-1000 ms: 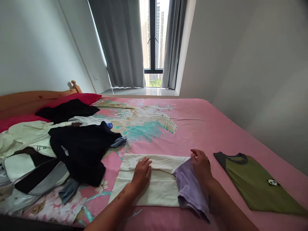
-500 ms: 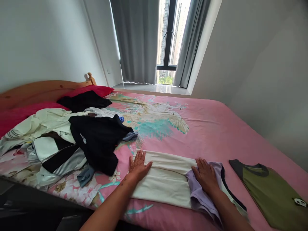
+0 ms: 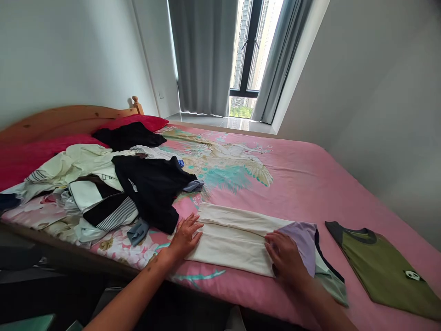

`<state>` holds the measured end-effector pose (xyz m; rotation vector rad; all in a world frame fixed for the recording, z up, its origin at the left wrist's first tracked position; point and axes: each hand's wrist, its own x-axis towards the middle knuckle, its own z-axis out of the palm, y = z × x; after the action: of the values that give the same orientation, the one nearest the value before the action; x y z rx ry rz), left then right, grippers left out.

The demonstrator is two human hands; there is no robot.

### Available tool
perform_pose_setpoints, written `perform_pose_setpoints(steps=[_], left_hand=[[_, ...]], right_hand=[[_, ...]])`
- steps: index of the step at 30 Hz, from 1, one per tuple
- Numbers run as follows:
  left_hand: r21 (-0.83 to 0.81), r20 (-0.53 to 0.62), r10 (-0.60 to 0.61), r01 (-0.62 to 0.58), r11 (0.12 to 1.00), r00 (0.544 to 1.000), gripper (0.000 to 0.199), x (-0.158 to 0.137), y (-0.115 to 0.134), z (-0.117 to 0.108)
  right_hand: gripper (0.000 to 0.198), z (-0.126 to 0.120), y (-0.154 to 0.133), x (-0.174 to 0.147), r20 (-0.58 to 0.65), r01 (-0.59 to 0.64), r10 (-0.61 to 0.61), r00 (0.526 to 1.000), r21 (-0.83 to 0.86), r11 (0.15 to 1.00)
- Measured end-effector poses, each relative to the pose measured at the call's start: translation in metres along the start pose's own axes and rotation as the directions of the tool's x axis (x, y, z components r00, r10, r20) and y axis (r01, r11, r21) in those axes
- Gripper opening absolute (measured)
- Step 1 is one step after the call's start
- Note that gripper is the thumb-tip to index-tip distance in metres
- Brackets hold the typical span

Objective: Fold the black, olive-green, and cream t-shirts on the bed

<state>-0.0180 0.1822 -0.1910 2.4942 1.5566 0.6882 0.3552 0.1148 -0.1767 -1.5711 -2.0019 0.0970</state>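
A T-shirt (image 3: pixel 234 248) lies folded lengthwise in front of me, with a cream body, a lavender sleeve part, a pale green part and a black neckline. At its left end, my left hand (image 3: pixel 186 235) rests by the hem, fingers stretched apart and touching the cloth. My right hand (image 3: pixel 285 257) lies over the boundary of cream and lavender cloth, its fingers slightly bent and apart; its thumb is mostly hidden. To the right, an olive T-shirt (image 3: pixel 389 264) with a dark grey collar and a panda patch lies folded flat.
A heap of clothes, with a black T-shirt (image 3: pixel 151 184) on top and cream garments (image 3: pixel 82 161), covers the bed's left side. Red pillows (image 3: pixel 44 154) lean by the wooden headboard (image 3: pixel 69 115). Pink bedding (image 3: pixel 296 184) stretches toward the curtained window (image 3: pixel 203 59).
The lavender sleeve, earlier hanging toward the near edge, now lies folded in over the shirt. My right hand has come nearer to me; my left hand has slid left to the hem.
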Motion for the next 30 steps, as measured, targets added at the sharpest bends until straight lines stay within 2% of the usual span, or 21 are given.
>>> perform_pose_setpoints(steps=[2,5,7,9,12,15,19,24,28,30], left_hand=[[0.001,-0.022,0.012,-0.012,1.000,1.000,0.027,-0.004,-0.001,-0.003],[-0.011,-0.064,0.006,-0.006,1.000,0.998,0.026,-0.002,0.000,-0.009],[-0.053,-0.091,0.024,-0.029,0.998,0.996,0.024,0.001,0.009,-0.012],[-0.125,-0.086,0.064,-0.075,0.989,0.994,0.023,0.003,0.028,-0.010],[-0.249,-0.009,0.169,-0.166,0.954,0.986,0.024,0.003,0.075,0.002],[-0.346,0.084,0.310,-0.264,0.901,0.947,0.026,0.002,0.128,0.019],[-0.425,0.158,0.430,-0.332,0.842,0.889,0.028,0.005,0.178,0.036],[-0.461,0.182,0.537,-0.411,0.787,0.824,0.027,0.018,0.211,0.045],[-0.467,0.176,0.648,-0.517,0.718,0.741,0.028,0.042,0.234,0.063],[-0.469,0.161,0.671,-0.543,0.697,0.723,0.034,0.058,0.243,0.081]], right_hand=[[0.025,-0.004,-0.008,-0.004,0.008,0.015,-0.015,1.000,0.014,1.000],[0.027,-0.015,-0.003,-0.005,-0.012,-0.100,0.100,0.995,0.002,0.995],[0.030,-0.024,0.002,-0.008,-0.002,-0.183,0.183,0.983,-0.011,0.983],[0.041,-0.031,0.002,-0.017,0.046,-0.216,0.217,0.975,-0.040,0.976],[0.062,-0.032,-0.006,-0.041,0.111,-0.178,0.190,0.976,-0.104,0.978],[0.058,-0.023,-0.012,-0.065,0.073,-0.153,0.162,0.984,-0.122,0.981],[0.027,-0.016,-0.005,-0.078,-0.007,-0.205,0.205,0.979,-0.044,0.978],[0.025,-0.034,0.011,-0.060,-0.107,-0.331,0.336,0.936,0.061,0.942],[0.023,-0.061,0.020,-0.033,-0.126,-0.216,0.224,0.966,0.078,0.973],[0.022,-0.075,0.022,-0.021,-0.117,-0.154,0.161,0.980,0.064,0.986]])
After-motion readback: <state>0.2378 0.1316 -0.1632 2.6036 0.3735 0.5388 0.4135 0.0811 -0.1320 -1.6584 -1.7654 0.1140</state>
